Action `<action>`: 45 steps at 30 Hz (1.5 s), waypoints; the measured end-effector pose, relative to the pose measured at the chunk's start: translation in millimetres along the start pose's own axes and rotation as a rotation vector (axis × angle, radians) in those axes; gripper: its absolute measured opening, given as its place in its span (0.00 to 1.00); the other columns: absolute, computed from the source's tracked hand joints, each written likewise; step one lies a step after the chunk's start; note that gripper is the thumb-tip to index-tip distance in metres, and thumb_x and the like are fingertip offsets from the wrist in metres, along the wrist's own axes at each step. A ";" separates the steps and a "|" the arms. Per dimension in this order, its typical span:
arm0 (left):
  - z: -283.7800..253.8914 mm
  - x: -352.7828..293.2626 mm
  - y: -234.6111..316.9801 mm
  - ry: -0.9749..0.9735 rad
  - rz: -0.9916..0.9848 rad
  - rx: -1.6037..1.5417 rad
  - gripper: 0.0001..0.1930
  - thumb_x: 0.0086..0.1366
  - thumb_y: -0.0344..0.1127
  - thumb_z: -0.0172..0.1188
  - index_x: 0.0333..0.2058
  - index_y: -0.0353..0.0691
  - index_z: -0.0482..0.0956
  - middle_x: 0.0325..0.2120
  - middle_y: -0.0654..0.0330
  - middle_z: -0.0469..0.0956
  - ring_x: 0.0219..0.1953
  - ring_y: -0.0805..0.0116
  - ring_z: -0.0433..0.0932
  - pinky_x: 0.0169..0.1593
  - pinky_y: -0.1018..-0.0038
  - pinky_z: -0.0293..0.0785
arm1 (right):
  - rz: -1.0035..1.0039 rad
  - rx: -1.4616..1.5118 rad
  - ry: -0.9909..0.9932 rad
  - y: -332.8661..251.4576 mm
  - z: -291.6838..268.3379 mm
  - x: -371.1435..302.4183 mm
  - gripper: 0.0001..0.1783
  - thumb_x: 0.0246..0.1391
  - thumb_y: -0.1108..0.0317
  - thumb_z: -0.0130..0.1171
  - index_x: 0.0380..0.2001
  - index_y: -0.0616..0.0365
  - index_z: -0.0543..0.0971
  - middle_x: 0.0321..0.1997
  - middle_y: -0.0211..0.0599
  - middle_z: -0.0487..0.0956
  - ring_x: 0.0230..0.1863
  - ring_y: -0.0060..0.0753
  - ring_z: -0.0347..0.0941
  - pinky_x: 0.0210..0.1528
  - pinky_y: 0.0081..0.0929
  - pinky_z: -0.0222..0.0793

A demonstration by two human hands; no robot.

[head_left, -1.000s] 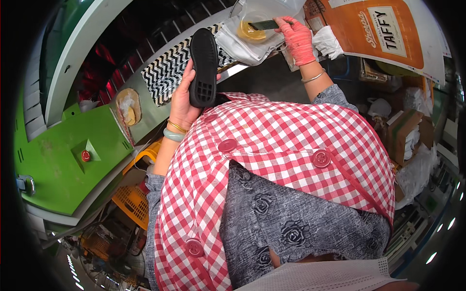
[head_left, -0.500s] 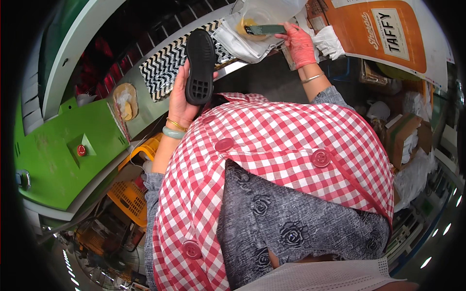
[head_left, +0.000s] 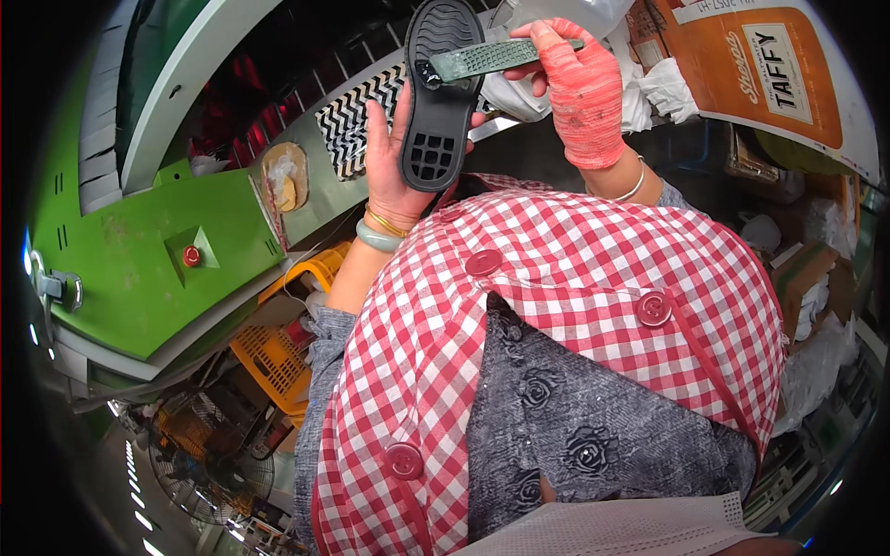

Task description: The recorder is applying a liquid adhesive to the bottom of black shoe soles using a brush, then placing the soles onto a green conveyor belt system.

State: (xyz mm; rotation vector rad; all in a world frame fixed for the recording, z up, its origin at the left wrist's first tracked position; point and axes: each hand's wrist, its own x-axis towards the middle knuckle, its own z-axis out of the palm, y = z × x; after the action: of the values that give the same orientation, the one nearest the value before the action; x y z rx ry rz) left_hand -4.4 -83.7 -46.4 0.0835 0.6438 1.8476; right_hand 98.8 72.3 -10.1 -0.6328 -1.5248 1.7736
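A black shoe sole (head_left: 436, 111) lies across my left hand (head_left: 391, 171), its grid-patterned heel end toward me. My bare left fingers wrap round it from below and show at both edges. In my right hand (head_left: 586, 97), which wears a pinkish-red glove, is a green brush (head_left: 482, 59) with a textured handle. Its dark, wet-looking tip rests on the upper face of the sole, near the left rim of the forefoot. Bristles are too small to make out clearly.
A black-and-white zigzag mat (head_left: 357, 130) covers part of the bench. Left stands a green machine cover (head_left: 130, 278) with a red button (head_left: 191, 256). Orange printed cardboard (head_left: 723, 46) and crumpled white cloth (head_left: 669, 91) lie at right. Below left are a yellow basket (head_left: 269, 361) and a fan (head_left: 209, 454).
My right hand has brought the brush left from beside the translucent container onto the sole. My left hand and the sole now appear further right and higher in view.
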 end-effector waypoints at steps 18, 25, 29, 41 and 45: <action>17.8 17.8 -8.5 0.102 0.134 -0.037 0.33 0.63 0.63 0.30 0.58 0.47 0.57 0.51 0.53 0.66 0.50 0.55 0.68 0.51 0.56 0.66 | 0.145 0.022 -0.039 -17.4 4.1 -37.1 0.11 0.56 0.66 0.49 0.32 0.66 0.75 0.28 0.34 0.77 0.26 0.20 0.73 0.28 0.14 0.69; 22.3 20.5 -10.8 0.068 0.095 -0.065 0.34 0.62 0.65 0.30 0.59 0.47 0.56 0.52 0.54 0.65 0.51 0.49 0.68 0.54 0.56 0.64 | 0.178 -0.009 -0.088 -29.2 0.5 -41.3 0.12 0.57 0.66 0.48 0.32 0.66 0.75 0.29 0.35 0.77 0.28 0.19 0.74 0.30 0.15 0.71; 23.5 19.3 -11.6 0.070 0.061 -0.064 0.35 0.62 0.65 0.30 0.59 0.47 0.55 0.52 0.54 0.65 0.50 0.49 0.69 0.54 0.57 0.65 | 0.161 -0.108 -0.186 -31.1 -9.4 -39.5 0.12 0.57 0.66 0.49 0.32 0.65 0.76 0.29 0.34 0.77 0.28 0.19 0.73 0.31 0.16 0.72; 5.8 23.5 -7.4 -0.048 -0.295 0.170 0.42 0.59 0.70 0.28 0.58 0.40 0.57 0.47 0.49 0.69 0.43 0.52 0.74 0.39 0.67 0.76 | 0.164 -0.212 -0.640 -44.6 -25.4 -3.7 0.14 0.56 0.64 0.49 0.38 0.65 0.74 0.29 0.33 0.76 0.27 0.18 0.73 0.27 0.13 0.67; 7.5 26.7 -0.6 -0.107 -0.418 0.198 0.39 0.60 0.68 0.31 0.56 0.41 0.60 0.43 0.52 0.71 0.38 0.52 0.77 0.37 0.65 0.77 | 0.255 -0.334 -0.643 -46.7 -18.2 11.1 0.16 0.55 0.59 0.51 0.37 0.61 0.75 0.29 0.30 0.76 0.25 0.16 0.73 0.22 0.10 0.61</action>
State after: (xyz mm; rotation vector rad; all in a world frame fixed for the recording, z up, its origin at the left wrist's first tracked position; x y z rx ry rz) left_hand -11.1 -56.8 -47.0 0.1641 0.7079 1.3660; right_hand 114.5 95.1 33.1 -0.4429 -2.2939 2.0518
